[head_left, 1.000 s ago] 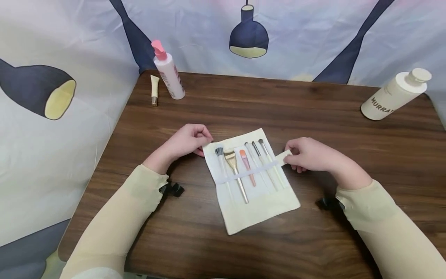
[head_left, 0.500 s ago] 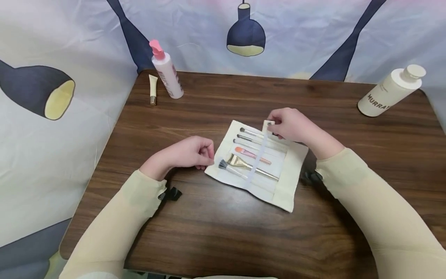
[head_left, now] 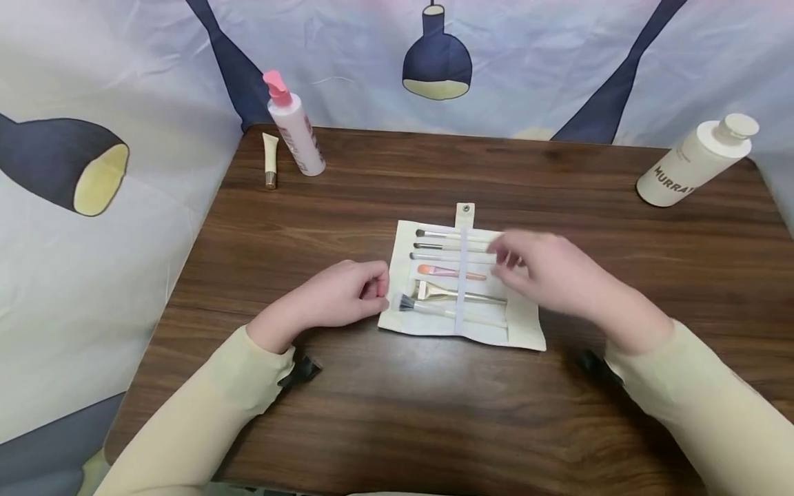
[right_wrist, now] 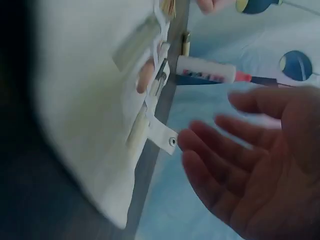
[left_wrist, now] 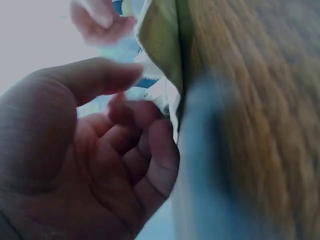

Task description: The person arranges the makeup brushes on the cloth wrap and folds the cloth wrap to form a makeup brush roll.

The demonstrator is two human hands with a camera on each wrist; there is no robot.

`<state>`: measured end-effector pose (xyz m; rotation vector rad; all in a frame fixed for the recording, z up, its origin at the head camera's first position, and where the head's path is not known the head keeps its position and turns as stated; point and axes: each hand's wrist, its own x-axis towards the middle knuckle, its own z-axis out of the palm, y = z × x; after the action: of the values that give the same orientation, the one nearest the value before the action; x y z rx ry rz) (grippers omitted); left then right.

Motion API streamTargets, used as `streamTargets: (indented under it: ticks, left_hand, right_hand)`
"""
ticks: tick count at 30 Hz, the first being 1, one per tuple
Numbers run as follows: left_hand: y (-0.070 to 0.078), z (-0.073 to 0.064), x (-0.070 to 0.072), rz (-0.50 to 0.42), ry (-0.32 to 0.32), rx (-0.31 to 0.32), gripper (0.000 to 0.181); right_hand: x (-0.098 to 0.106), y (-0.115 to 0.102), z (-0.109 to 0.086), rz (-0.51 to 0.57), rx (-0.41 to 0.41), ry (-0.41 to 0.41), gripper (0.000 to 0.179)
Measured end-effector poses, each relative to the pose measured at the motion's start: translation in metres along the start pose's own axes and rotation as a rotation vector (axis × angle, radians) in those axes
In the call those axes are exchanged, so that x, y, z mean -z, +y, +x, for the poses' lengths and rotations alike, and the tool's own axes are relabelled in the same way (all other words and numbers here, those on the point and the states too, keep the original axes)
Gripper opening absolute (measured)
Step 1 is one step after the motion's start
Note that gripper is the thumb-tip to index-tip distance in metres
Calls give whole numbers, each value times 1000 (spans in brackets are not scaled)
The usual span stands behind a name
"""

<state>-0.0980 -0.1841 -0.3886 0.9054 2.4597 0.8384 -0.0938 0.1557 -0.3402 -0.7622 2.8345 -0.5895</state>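
On dk wood tbl (head_left: 372, 420): brush roll (head_left: 524, 328) flat, long axis & brushes (head_left: 437, 292) L–R, bristles (head_left: 406, 303) L, snap tab (head_left: 464, 218) pointing away. L hand (head_left: 338, 295) loosely curled; R hand (head_left: 552, 272) over roll, thumb apart frm fingers.

A cream cloth case (head_left: 524, 325) with six brushes (head_left: 442, 292) lies open on the brown table (head_left: 397, 420). From its middle, the left hand (head_left: 338, 293) is at 9 o'clock, the right hand (head_left: 552, 272) at 3, a pink-topped bottle (head_left: 298, 134) at 10, a white bottle (head_left: 695, 164) at 2.

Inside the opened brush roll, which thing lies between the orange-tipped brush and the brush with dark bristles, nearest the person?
The gold flat brush, as the head view shows.
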Motion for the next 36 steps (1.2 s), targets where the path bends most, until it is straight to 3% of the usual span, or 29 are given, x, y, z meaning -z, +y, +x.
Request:
streamTargets:
  ticks: [2, 7, 11, 16, 24, 31, 36]
  left_hand:
    - [6, -6, 2, 82, 27, -41, 22]
    - [19, -17, 4, 226, -18, -123, 42]
    - [23, -17, 0, 323, -9, -126, 40]
    - [23, -13, -3, 365, 8, -110, 29]
    - [14, -11, -4, 247, 65, -104, 14]
    - [12, -4, 6, 179, 70, 6, 14]
    - [10, 12, 10, 48, 78, 62, 12]
  right_hand:
    - [-5, 0, -23, -42, 83, -13, 23]
    - [-21, 5, -60, -128, 205, -13, 40]
    - [-32, 9, -70, -169, 227, -5, 50]
    - [-37, 12, -69, -196, 203, -11, 48]
    - [-34, 21, -70, -82, 126, 30, 31]
    - [-30, 27, -60, -34, 83, 71, 15]
    - [-26, 34, -45, 17, 5, 62, 26]
